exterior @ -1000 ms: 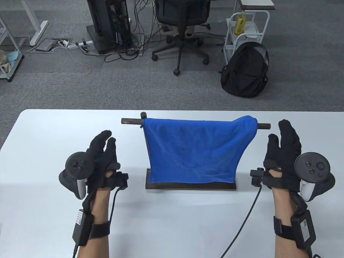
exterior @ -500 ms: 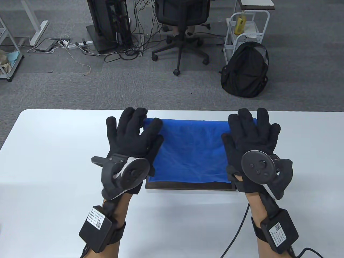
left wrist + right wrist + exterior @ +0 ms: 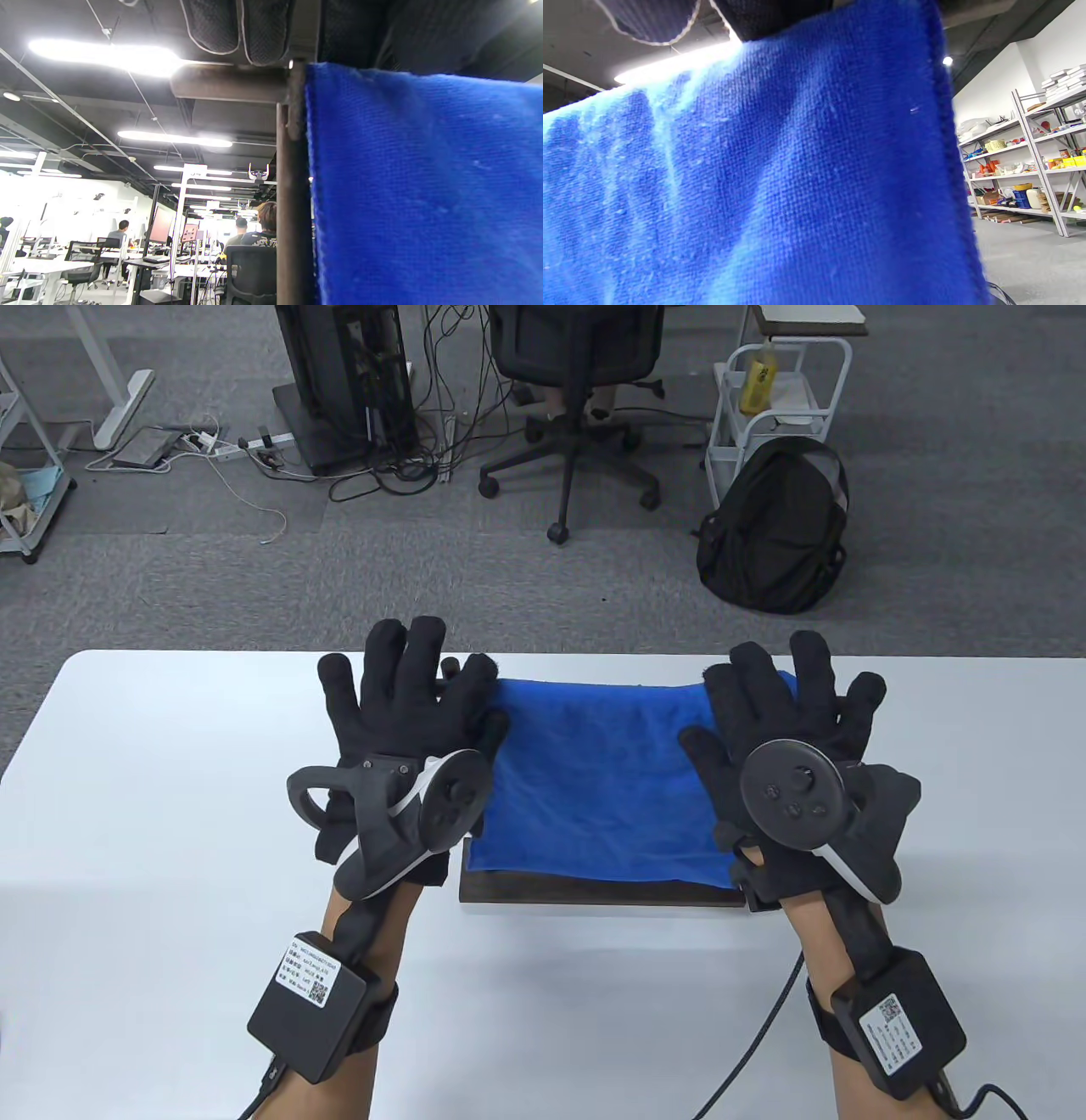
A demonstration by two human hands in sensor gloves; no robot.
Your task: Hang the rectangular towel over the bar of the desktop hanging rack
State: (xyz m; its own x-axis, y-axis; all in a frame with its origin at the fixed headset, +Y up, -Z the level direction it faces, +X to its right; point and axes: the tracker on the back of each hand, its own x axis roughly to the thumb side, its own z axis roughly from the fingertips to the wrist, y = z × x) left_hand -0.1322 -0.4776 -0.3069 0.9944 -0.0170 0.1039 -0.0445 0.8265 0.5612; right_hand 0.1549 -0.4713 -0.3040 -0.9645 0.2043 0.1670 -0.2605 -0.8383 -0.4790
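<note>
Looking down from the table view, the blue towel (image 3: 602, 780) hangs over the rack bar (image 3: 454, 665), which runs left to right across the middle of the frame, so the cloth's top fold shares that long axis. Its near flap falls toward the bottom of the frame and ends just above the dark base board (image 3: 594, 892) on the white surface (image 3: 153, 814). The left hand (image 3: 399, 721) sits at the towel's left top corner, the right hand (image 3: 789, 712) at the right top corner, each about equally close to its own end. Both have their fingers spread and reaching over the fold toward the far side; whether they pinch any cloth back there I cannot tell from here.

In the left wrist view, two gloved fingers (image 3: 237, 25) lie on top of the bar (image 3: 225, 82) at upper centre, just left of the towel's edge (image 3: 424, 190), beside the dark upright post (image 3: 292, 212). They rest there rather than wrap around it.

In the right wrist view, the towel (image 3: 776, 178) fills nearly the whole frame, with fingertips (image 3: 772, 15) touching its top edge at the upper middle. No grip shows. Any smoothing, I judge, would run along the bar's axis or down the flaps.
</note>
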